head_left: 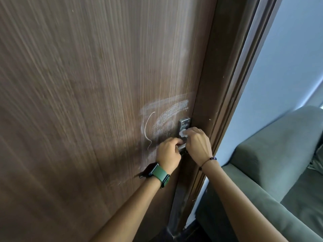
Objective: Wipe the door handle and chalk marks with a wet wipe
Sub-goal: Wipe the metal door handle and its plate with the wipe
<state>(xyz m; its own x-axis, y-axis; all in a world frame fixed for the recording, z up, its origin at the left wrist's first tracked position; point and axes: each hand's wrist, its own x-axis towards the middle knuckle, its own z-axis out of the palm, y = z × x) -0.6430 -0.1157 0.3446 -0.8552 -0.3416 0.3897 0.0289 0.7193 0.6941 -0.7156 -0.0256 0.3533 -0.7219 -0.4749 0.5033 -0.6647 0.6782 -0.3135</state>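
**Both hands at the handle, wipe on the plate**

I take the handle point(181, 147) as my landmark; it sits low on the right edge of the brown door point(87, 102), and only a short silver stretch of it shows between my two hands. My left hand point(168, 153) is just left of it, fingers curled round the lever and gripping it. My right hand point(196, 145) is just right of it and slightly above, fingertips pinching a small white wipe point(183, 133) and pressing it against the metal plate point(183, 124) that rises from the handle. The wipe touches the lower part of that plate; most of it is hidden under my fingers.

The chalk point(167, 117) lies above and to the left of the handle: a broad grainy white arc, fainter smeared streaks over it, and a thin looping line further left. More pale smudging shows below the handle, beside my left wrist.

A green-strapped watch point(158, 172) is on my left wrist, a thin cord bracelet point(208, 160) on my right. Right of the handle, past the dark frame point(232, 84), stands a grey-green sofa point(279, 163) against a pale blue wall point(288, 58).
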